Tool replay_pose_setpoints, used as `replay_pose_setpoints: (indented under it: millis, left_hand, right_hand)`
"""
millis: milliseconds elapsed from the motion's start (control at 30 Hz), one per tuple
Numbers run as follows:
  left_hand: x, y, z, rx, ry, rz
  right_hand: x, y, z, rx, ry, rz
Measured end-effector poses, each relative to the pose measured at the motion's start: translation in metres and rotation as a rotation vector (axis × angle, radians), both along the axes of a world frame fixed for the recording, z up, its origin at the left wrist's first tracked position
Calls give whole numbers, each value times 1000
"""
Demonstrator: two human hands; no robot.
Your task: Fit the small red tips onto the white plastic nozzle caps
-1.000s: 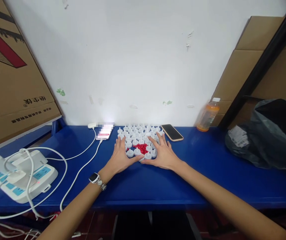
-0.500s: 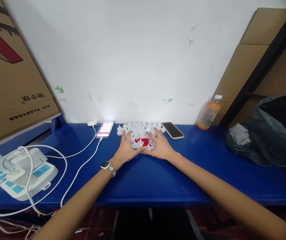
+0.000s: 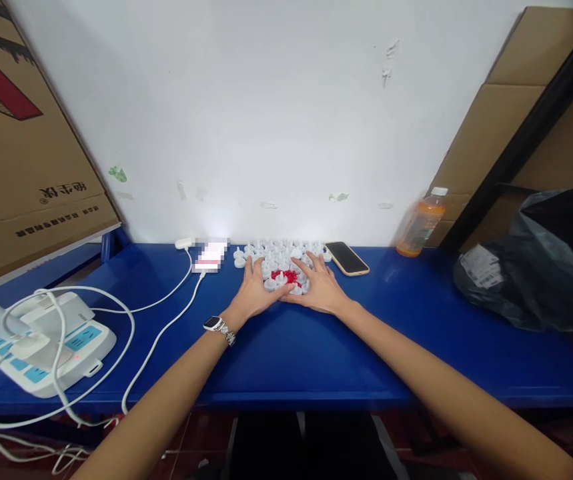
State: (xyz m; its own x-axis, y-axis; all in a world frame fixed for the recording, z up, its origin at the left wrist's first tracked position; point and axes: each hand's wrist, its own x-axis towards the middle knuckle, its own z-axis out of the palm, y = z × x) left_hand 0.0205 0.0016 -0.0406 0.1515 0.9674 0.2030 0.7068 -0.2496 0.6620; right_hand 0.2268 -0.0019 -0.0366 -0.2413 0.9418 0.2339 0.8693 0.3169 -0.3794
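Observation:
A cluster of small white plastic caps with pointed tips (image 3: 276, 252) lies on the blue table against the wall. Small red pieces (image 3: 289, 276) are heaped among the nearest caps. My left hand (image 3: 256, 288) curves around the left side of the cluster, fingers apart, a watch on its wrist. Around the right side lies my right hand (image 3: 322, 287), its fingers spread along the caps. Both thumbs meet at the near edge, so the two hands frame the red pieces and front caps. Neither hand has anything lifted.
A phone (image 3: 347, 259) lies right of the caps, and an orange drink bottle (image 3: 421, 223) stands farther right. A dark plastic bag (image 3: 511, 280) is at the right end. At left are a white power strip (image 3: 66, 353), looping cables and a cardboard box (image 3: 31, 147).
Both hands stay around the caps and have barely moved. The red pieces and front caps between them sit slightly closer together. The view has shifted a little.

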Motion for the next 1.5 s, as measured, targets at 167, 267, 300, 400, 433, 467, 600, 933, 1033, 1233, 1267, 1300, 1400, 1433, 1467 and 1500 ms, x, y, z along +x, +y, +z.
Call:
replay_pose_setpoints:
  millis: [167,267,300,400,433,467,600,933,1033,1233,1267,1300,1400,1433,1467,1500]
  left_hand:
    - [-8,-5,5,38,-95,19]
    - [-14,-12,12,124,-104,5]
    - [-14,-14,15,174,-91,-6]
    - [-12,-21,23,327,-47,-64]
    - [-11,-23,26,363,-38,-93]
    - [-9,-25,28,389,-30,-124]
    - [-4,-30,34,453,7,-222]
    - [-4,-34,34,419,88,-269]
    - [-3,-37,35,415,103,-278]
    - [-1,-41,34,165,117,-348]
    - [-1,-41,33,140,120,-356]
    - [0,-42,32,128,123,-359]
    - [2,-42,29,108,133,-350]
    - [2,-42,28,100,135,-343]
    - [3,-42,26,90,137,-338]
    - [3,-41,25,78,141,-335]
  right_hand:
    - [7,-9,3,46,-3,10]
    - [11,-17,9,105,3,29]
    - [11,-20,12,137,11,37]
    - [11,-26,24,231,36,67]
    - [11,-28,27,247,43,79]
    - [11,-29,30,255,52,93]
    - [10,-29,32,250,91,146]
    - [8,-26,24,184,110,201]
    - [8,-27,26,176,115,206]
    - [6,-32,28,137,125,260]
    - [6,-33,28,132,135,272]
    - [6,-34,29,126,142,287]
    - [8,-36,33,122,144,317]
    - [10,-35,34,135,140,303]
    - [12,-34,35,160,134,270]
    - [13,-33,35,191,124,224]
